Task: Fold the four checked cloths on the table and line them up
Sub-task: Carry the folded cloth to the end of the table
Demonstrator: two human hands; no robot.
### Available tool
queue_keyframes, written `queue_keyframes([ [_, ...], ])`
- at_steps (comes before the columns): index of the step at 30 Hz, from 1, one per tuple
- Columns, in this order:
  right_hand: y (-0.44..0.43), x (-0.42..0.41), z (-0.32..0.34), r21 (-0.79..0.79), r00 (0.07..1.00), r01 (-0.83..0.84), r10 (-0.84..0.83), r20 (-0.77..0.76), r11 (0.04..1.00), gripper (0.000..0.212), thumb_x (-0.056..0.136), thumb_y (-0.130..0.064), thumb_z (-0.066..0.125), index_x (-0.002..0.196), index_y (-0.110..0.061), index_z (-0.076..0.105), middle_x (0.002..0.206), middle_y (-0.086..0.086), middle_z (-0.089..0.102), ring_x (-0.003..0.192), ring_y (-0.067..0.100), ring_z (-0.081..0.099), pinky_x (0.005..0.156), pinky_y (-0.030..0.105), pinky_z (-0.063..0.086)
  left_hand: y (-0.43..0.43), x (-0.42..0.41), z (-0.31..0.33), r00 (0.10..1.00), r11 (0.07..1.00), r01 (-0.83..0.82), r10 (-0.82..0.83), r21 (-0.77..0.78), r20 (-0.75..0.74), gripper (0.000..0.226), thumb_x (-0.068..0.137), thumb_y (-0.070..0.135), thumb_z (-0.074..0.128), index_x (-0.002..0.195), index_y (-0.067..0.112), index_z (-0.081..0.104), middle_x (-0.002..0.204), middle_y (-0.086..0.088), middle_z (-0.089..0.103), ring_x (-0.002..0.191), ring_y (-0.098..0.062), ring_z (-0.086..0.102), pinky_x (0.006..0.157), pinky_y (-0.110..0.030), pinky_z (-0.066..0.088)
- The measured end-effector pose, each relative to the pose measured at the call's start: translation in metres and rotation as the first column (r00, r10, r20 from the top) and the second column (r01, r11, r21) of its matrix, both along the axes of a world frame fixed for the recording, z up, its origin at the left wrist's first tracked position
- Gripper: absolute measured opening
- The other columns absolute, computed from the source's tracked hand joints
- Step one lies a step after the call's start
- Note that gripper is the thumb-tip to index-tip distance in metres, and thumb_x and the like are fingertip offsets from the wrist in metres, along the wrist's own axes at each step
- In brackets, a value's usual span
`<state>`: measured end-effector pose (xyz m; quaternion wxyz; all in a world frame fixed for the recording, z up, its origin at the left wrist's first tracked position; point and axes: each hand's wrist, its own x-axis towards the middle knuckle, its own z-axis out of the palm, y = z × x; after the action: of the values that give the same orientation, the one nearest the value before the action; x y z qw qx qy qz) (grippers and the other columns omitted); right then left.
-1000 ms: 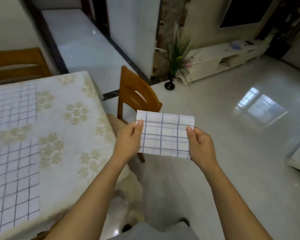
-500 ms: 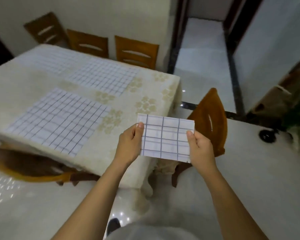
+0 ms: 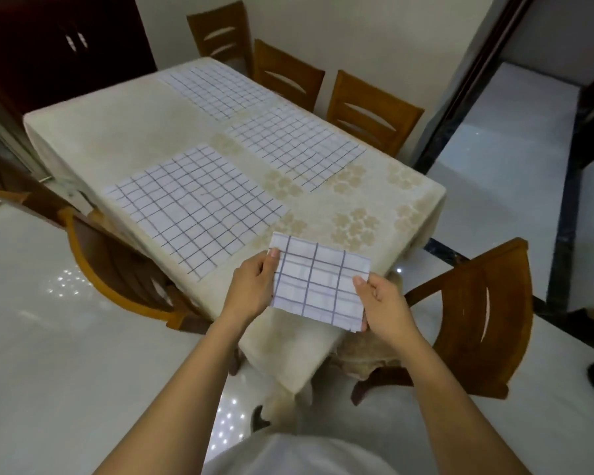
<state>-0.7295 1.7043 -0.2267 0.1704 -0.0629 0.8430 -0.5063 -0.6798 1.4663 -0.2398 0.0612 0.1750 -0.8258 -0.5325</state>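
Note:
I hold a small folded white cloth with a purple check (image 3: 318,281) in the air above the table's near corner. My left hand (image 3: 252,289) pinches its left edge and my right hand (image 3: 383,305) pinches its right edge. Three more checked cloths lie flat and unfolded on the table (image 3: 124,132): a near cloth (image 3: 196,207), a middle cloth (image 3: 295,147) and a far cloth (image 3: 220,87) at the back. The table wears a cream cloth with a pale flower pattern.
Wooden chairs ring the table: one at the near left (image 3: 117,272), one at the near right (image 3: 484,313), three along the far side (image 3: 371,111). A dark cabinet (image 3: 66,42) stands at the back left. The floor is glossy white tile.
My view has swung left, bringing the whole table and its three flat cloths into sight. The folded cloth stays between both hands, now over the table's near corner.

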Motion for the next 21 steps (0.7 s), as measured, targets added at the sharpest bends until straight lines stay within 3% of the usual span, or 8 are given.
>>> queue_keyframes([
  [2, -0.011, -0.011, 0.0, -0.002, 0.999, 0.004, -0.004, 0.043, 1.0, 0.029, 0.106, -0.023, 0.047, 0.103, 0.001, 0.063, 0.062, 0.001, 0.065, 0.053, 0.007, 0.061, 0.05, 0.022, 0.049, -0.011, -0.016, -0.005, 1.0, 1.0, 0.016, -0.016, 0.013, 0.003, 0.061, 0.107, 0.054, 0.034, 0.084, 0.004, 0.061, 0.082, -0.011, 0.067, 0.079, -0.028, 0.063, 0.069, -0.038, 0.044],
  [4, -0.022, -0.022, -0.007, -0.008, 0.997, 0.063, -0.062, 0.034, 0.998, 0.037, 0.106, -0.021, 0.048, 0.094, 0.013, 0.053, 0.066, 0.013, 0.056, 0.051, 0.01, 0.056, 0.046, 0.021, 0.045, -0.022, -0.025, -0.011, 0.999, 0.999, 0.016, -0.017, 0.045, 0.042, 0.06, 0.106, 0.054, 0.039, 0.086, 0.001, 0.06, 0.081, -0.014, 0.064, 0.072, -0.023, 0.058, 0.067, -0.036, 0.041],
  [6, -0.034, -0.031, -0.014, 0.016, 0.995, 0.094, -0.095, 0.038, 0.995, 0.037, 0.106, -0.021, 0.047, 0.084, 0.008, 0.049, 0.066, 0.017, 0.051, 0.049, 0.012, 0.054, 0.044, 0.021, 0.044, -0.033, -0.028, -0.02, 0.996, 0.994, -0.012, 0.003, 0.109, 0.085, 0.057, 0.104, 0.053, 0.046, 0.089, -0.001, 0.057, 0.073, -0.011, 0.059, 0.064, -0.015, 0.053, 0.063, -0.034, 0.039],
  [8, -0.046, -0.036, -0.023, 0.066, 0.996, 0.084, -0.087, 0.037, 0.994, 0.036, 0.107, -0.021, 0.046, 0.074, -0.005, 0.043, 0.056, 0.008, 0.047, 0.041, 0.007, 0.051, 0.043, 0.021, 0.043, -0.04, -0.027, -0.03, 0.993, 0.988, -0.036, 0.018, 0.153, 0.117, 0.05, 0.104, 0.047, 0.05, 0.091, 0.0, 0.057, 0.071, -0.006, 0.059, 0.06, -0.012, 0.053, 0.06, -0.031, 0.039],
  [12, -0.056, -0.041, -0.055, 0.125, 0.982, 0.047, -0.068, 0.176, 0.991, 0.037, 0.107, -0.025, 0.047, 0.074, -0.01, 0.042, 0.046, 0.004, 0.048, 0.041, 0.013, 0.054, 0.047, 0.026, 0.048, -0.042, -0.031, -0.057, 0.983, 0.979, -0.105, 0.076, 0.173, 0.165, 0.039, 0.105, 0.04, 0.051, 0.088, 0.007, 0.06, 0.072, -0.004, 0.064, 0.062, -0.013, 0.056, 0.054, -0.021, 0.039],
  [17, -0.051, -0.041, -0.105, 0.153, 0.931, 0.051, -0.103, 0.351, 0.987, 0.029, 0.106, -0.02, 0.05, 0.099, 0.008, 0.057, 0.064, 0.017, 0.062, 0.051, 0.021, 0.061, 0.049, 0.029, 0.052, -0.044, -0.036, -0.099, 0.958, 0.992, -0.092, 0.066, 0.083, 0.28, 0.032, 0.103, 0.037, 0.057, 0.08, 0.015, 0.056, 0.074, -0.004, 0.062, 0.07, -0.022, 0.06, 0.06, -0.032, 0.042],
  [19, -0.049, -0.039, -0.121, 0.16, 0.913, 0.039, -0.101, 0.395, 0.986, 0.024, 0.105, -0.019, 0.05, 0.099, 0.002, 0.06, 0.078, 0.016, 0.067, 0.06, 0.023, 0.065, 0.053, 0.029, 0.054, -0.042, -0.036, -0.114, 0.938, 0.997, -0.077, 0.061, 0.032, 0.342, 0.031, 0.103, 0.035, 0.058, 0.078, 0.018, 0.051, 0.074, -0.001, 0.057, 0.071, -0.022, 0.056, 0.058, -0.032, 0.038],
  [21, -0.051, -0.034, -0.13, 0.171, 0.9, 0.019, -0.092, 0.426, 0.985, 0.017, 0.105, -0.019, 0.05, 0.093, -0.012, 0.059, 0.085, 0.012, 0.067, 0.069, 0.025, 0.067, 0.056, 0.03, 0.055, -0.04, -0.035, -0.126, 0.921, 0.997, -0.076, 0.071, -0.003, 0.382, 0.022, 0.103, 0.032, 0.057, 0.09, 0.014, 0.055, 0.082, -0.002, 0.059, 0.079, -0.023, 0.057, 0.06, -0.033, 0.038],
])
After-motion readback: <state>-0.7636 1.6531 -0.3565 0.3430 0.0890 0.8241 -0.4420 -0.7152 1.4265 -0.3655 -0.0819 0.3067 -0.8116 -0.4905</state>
